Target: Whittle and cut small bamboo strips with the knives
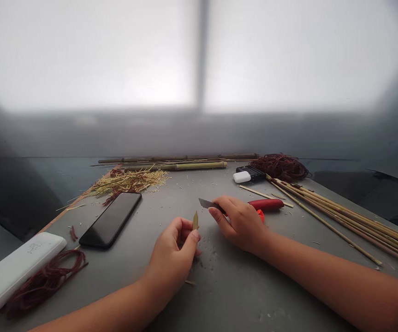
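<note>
My left hand [173,251] pinches a short, pointed bamboo piece [195,221] between thumb and fingers, its tip upward. To its right, my right hand [240,223] is closed on a knife [206,203], whose dark blade points left, a little above and apart from the bamboo. My fingers and palm hide the knife's grip. Just behind my right hand lies a tool with a red handle [267,204]; its other end is hidden. A bright red object [261,215] shows partly beside my wrist.
Bundled thin bamboo sticks [337,210] lie right, below a dark red fibre tangle [280,167]. A white case [241,177] touches a black box [254,173]. Bamboo poles [185,166] lie at the back. Left are shavings [129,180], a phone [111,220], a white power bank [19,274] and reddish-brown cord [46,281].
</note>
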Demonstrator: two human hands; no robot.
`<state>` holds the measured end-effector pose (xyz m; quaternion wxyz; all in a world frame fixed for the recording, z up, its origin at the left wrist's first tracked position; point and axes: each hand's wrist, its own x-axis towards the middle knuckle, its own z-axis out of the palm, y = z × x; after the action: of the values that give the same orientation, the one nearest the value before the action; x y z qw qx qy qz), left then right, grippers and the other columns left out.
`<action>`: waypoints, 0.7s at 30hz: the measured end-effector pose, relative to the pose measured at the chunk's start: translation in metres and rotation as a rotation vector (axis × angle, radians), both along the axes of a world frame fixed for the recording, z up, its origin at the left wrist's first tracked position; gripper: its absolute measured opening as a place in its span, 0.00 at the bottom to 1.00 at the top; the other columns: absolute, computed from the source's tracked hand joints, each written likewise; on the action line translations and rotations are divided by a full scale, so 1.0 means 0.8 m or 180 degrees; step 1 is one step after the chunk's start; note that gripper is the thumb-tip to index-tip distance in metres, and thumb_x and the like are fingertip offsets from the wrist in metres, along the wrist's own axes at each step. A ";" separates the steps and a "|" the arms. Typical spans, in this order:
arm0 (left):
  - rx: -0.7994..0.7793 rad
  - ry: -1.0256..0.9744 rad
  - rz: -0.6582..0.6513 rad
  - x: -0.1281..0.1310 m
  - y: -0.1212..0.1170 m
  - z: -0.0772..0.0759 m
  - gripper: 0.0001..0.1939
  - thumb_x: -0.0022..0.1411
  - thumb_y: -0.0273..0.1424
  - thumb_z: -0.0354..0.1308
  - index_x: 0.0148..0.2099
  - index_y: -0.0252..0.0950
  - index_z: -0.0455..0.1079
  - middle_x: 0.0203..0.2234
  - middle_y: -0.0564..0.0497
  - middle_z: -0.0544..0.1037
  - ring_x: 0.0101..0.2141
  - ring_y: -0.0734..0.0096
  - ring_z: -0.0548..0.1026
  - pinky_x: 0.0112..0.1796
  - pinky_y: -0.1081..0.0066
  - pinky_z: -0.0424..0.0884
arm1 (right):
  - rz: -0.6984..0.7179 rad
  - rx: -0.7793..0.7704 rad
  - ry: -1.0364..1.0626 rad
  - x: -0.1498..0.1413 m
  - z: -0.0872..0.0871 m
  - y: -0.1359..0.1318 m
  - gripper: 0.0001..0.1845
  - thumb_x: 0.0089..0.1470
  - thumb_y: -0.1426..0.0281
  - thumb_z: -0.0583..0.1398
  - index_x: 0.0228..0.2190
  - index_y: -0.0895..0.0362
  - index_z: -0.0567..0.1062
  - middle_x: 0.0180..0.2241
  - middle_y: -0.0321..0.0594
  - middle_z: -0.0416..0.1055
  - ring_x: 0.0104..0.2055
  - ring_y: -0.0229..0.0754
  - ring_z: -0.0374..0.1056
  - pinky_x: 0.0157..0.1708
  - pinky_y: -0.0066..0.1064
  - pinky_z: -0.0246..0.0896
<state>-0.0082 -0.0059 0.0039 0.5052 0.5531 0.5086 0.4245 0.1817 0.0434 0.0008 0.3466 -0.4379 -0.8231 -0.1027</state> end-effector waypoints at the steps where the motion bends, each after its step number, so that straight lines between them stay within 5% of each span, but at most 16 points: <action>1: 0.0001 -0.0017 -0.0022 0.000 0.001 0.001 0.15 0.53 0.44 0.58 0.34 0.38 0.65 0.29 0.53 0.71 0.29 0.67 0.73 0.35 0.66 0.72 | 0.0075 0.0056 0.0005 -0.001 0.001 -0.002 0.18 0.67 0.60 0.49 0.34 0.57 0.72 0.28 0.41 0.74 0.28 0.42 0.67 0.26 0.30 0.53; 6: 0.0105 0.0100 -0.0257 -0.002 0.001 0.007 0.16 0.56 0.45 0.57 0.37 0.37 0.67 0.32 0.51 0.72 0.30 0.69 0.69 0.33 0.68 0.69 | 0.0623 0.0387 0.0196 -0.006 0.003 -0.013 0.08 0.63 0.68 0.54 0.33 0.56 0.69 0.25 0.37 0.70 0.24 0.38 0.63 0.26 0.28 0.54; 11: 0.0291 0.0499 -0.0820 -0.008 -0.002 0.012 0.13 0.59 0.42 0.55 0.35 0.36 0.68 0.24 0.55 0.68 0.27 0.71 0.64 0.29 0.71 0.61 | 0.1144 0.0473 0.0205 -0.006 0.004 -0.020 0.11 0.58 0.74 0.53 0.24 0.54 0.62 0.19 0.31 0.62 0.20 0.35 0.55 0.23 0.28 0.47; 16: 0.0575 0.0974 -0.1048 -0.016 0.001 0.016 0.12 0.62 0.39 0.53 0.37 0.36 0.71 0.25 0.54 0.70 0.27 0.70 0.66 0.30 0.70 0.62 | 0.1065 0.0462 0.0407 -0.005 0.001 -0.018 0.03 0.55 0.74 0.56 0.30 0.55 0.66 0.21 0.30 0.64 0.21 0.34 0.55 0.23 0.26 0.49; 21: 0.0894 0.1997 -0.0979 -0.038 0.007 0.043 0.13 0.59 0.35 0.57 0.47 0.40 0.72 0.40 0.50 0.73 0.35 0.65 0.70 0.36 0.67 0.65 | 0.1046 0.0559 0.0426 -0.003 -0.004 -0.013 0.06 0.57 0.76 0.54 0.29 0.55 0.65 0.21 0.31 0.63 0.21 0.34 0.54 0.23 0.25 0.50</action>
<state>-0.0389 -0.0005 0.0382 0.3020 0.7901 0.4864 0.2192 0.1791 0.0332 -0.0028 0.4495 -0.2717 -0.8465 -0.0868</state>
